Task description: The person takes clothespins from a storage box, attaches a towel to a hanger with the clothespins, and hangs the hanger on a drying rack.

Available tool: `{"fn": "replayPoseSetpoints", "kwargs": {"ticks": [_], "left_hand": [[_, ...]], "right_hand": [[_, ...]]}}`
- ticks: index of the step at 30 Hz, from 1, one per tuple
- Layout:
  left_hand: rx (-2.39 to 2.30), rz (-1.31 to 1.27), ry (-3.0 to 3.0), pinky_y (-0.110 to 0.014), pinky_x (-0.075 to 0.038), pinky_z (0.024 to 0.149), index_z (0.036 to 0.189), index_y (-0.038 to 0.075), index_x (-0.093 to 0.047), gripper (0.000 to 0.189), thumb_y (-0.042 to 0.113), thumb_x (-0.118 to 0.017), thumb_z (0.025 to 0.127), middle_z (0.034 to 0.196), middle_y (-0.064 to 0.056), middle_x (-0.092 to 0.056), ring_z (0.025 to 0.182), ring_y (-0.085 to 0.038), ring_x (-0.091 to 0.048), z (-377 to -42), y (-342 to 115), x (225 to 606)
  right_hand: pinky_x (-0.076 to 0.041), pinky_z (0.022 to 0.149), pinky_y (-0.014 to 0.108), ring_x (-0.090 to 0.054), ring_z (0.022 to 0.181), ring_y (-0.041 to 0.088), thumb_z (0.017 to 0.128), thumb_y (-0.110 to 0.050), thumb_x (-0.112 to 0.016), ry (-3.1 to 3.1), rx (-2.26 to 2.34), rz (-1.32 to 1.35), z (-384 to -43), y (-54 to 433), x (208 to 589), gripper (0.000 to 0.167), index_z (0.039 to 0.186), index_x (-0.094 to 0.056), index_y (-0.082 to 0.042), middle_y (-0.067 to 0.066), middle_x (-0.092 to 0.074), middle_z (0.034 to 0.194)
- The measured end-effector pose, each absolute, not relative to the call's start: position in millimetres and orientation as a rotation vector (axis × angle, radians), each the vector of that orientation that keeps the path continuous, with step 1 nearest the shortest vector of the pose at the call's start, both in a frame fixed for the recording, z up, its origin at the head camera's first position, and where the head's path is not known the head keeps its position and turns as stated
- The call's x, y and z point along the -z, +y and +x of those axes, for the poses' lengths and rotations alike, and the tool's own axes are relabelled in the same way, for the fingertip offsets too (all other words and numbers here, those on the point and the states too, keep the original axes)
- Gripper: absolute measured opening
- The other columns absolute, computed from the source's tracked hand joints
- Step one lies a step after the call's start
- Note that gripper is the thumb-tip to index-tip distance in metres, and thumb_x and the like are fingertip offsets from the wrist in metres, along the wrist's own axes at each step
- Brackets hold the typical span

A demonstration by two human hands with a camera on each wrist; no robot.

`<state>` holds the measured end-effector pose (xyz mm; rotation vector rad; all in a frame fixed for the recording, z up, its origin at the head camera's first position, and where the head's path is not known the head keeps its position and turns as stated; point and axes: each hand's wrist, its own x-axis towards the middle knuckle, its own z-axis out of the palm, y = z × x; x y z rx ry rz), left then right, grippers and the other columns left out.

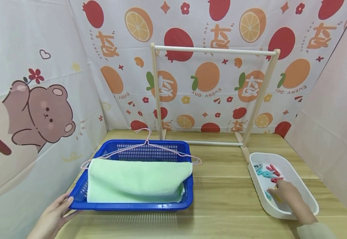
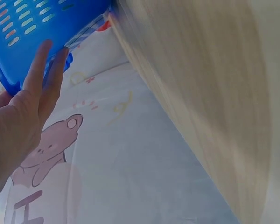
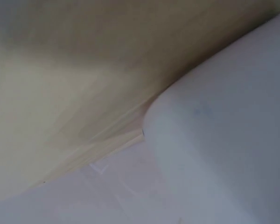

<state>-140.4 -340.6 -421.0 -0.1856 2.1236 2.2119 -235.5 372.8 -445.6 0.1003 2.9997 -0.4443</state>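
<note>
My left hand (image 1: 55, 209) holds the near left corner of a blue plastic basket (image 1: 131, 206), thumb over the rim and fingers along the outside. Across the basket lies a pink hanger (image 1: 147, 142) with a light green towel (image 1: 137, 177) draped over it. On the right, my right hand (image 1: 291, 194) reaches down into a white tub (image 1: 306, 189) among small clothespins. Red clothespins (image 1: 274, 170) and teal clothespins (image 1: 266, 173) lie toward the tub's far end. Yellow ones lie under the hand; I cannot tell whether its fingertips pinch one.
Behind the basket and tub stands a wooden drying rack (image 1: 261, 96) with a white top bar (image 1: 215, 50) and a lower bar. All stand on a wood-grain table (image 1: 221, 192). Printed cloth (image 1: 116, 109) hangs at the back and sides.
</note>
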Motion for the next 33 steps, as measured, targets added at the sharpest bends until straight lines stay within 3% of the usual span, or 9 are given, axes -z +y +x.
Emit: {"fn": "replayPoseSetpoints", "kwargs": {"ticks": [1,5,8,12,15,18,22,28,33], "left_hand": [[-2.184,-0.198,2.135,-0.036,-0.053,0.073,0.131,-0.022,0.006,0.061,0.016,-0.031,0.102,0.097,0.012,-0.046,0.084,0.002,-0.056,-140.8,-340.9,420.9],[-2.179,-0.216,2.133,-0.037,-0.053,0.073,0.132,-0.016,-0.016,0.046,0.015,-0.032,0.102,0.097,0.010,-0.048,0.084,0.000,-0.057,-140.6,-341.4,420.1],[-2.221,-0.201,2.113,-0.035,-0.053,0.072,0.119,0.000,-0.038,0.022,0.013,-0.033,0.101,0.097,0.009,-0.050,0.083,-0.002,-0.058,-139.3,-340.8,419.9],[-2.227,-0.193,2.106,-0.034,-0.053,0.072,0.118,0.007,-0.041,0.019,0.013,-0.033,0.101,0.097,0.010,-0.050,0.083,-0.001,-0.058,-139.3,-341.2,420.4],[-2.179,-0.200,2.133,-0.036,-0.053,0.073,0.130,-0.007,-0.026,0.036,0.015,-0.032,0.102,0.098,0.010,-0.049,0.084,0.001,-0.057,-140.7,-342.0,421.3],[-2.171,-0.209,2.137,-0.037,-0.053,0.074,0.129,-0.006,-0.027,0.035,0.016,-0.033,0.102,0.098,0.009,-0.049,0.084,0.000,-0.057,-141.2,-342.8,423.4],[-2.231,-0.184,2.101,-0.036,-0.053,0.072,0.114,0.011,-0.045,0.017,0.013,-0.034,0.101,0.098,0.007,-0.051,0.084,-0.003,-0.059,-140.0,-344.0,427.3],[-2.277,-0.152,2.068,-0.034,-0.053,0.071,0.106,0.023,-0.050,0.019,0.014,-0.035,0.101,0.097,0.012,-0.053,0.084,-0.001,-0.058,-138.6,-342.9,426.6],[-2.265,-0.173,2.075,-0.033,-0.053,0.071,0.119,0.015,-0.043,0.020,0.015,-0.034,0.101,0.097,0.016,-0.052,0.085,0.000,-0.058,-138.4,-340.8,423.2]], "right_hand": [[-0.042,0.058,0.039,-0.048,0.064,0.025,0.080,-0.028,-0.068,3.001,0.447,0.099,-234.7,372.3,445.6,0.037,0.079,-0.056,0.007,0.010,-0.052,0.070],[-0.036,0.052,0.032,-0.045,0.060,0.021,0.081,-0.023,-0.066,2.993,0.461,0.105,-233.3,370.1,443.9,0.029,0.073,-0.054,0.002,0.006,-0.047,0.065],[-0.034,0.051,0.031,-0.045,0.058,0.020,0.082,-0.024,-0.064,2.988,0.466,0.111,-232.8,368.7,443.6,0.028,0.070,-0.052,-0.002,0.005,-0.045,0.063],[-0.038,0.052,0.034,-0.047,0.061,0.023,0.082,-0.026,-0.063,2.995,0.472,0.124,-233.0,368.0,444.8,0.031,0.077,-0.054,0.003,0.008,-0.049,0.067],[-0.042,0.056,0.040,-0.049,0.065,0.026,0.083,-0.027,-0.062,3.017,0.481,0.118,-232.6,368.8,445.4,0.036,0.085,-0.057,0.009,0.015,-0.054,0.074],[-0.043,0.058,0.045,-0.050,0.067,0.028,0.084,-0.026,-0.061,3.061,0.483,0.093,-231.9,370.2,445.9,0.037,0.086,-0.057,0.010,0.020,-0.055,0.076],[-0.043,0.058,0.045,-0.049,0.065,0.029,0.083,-0.023,-0.064,3.117,0.488,0.074,-231.2,371.3,445.1,0.036,0.084,-0.057,0.012,0.020,-0.055,0.074],[-0.044,0.058,0.042,-0.049,0.064,0.028,0.082,-0.026,-0.067,3.129,0.532,0.135,-230.8,370.8,441.8,0.047,0.092,-0.054,0.019,0.020,-0.056,0.073],[-0.046,0.058,0.043,-0.052,0.064,0.028,0.081,-0.024,-0.067,3.152,0.567,0.157,-229.9,371.6,440.1,0.052,0.099,-0.050,0.022,0.027,-0.057,0.079]]}}
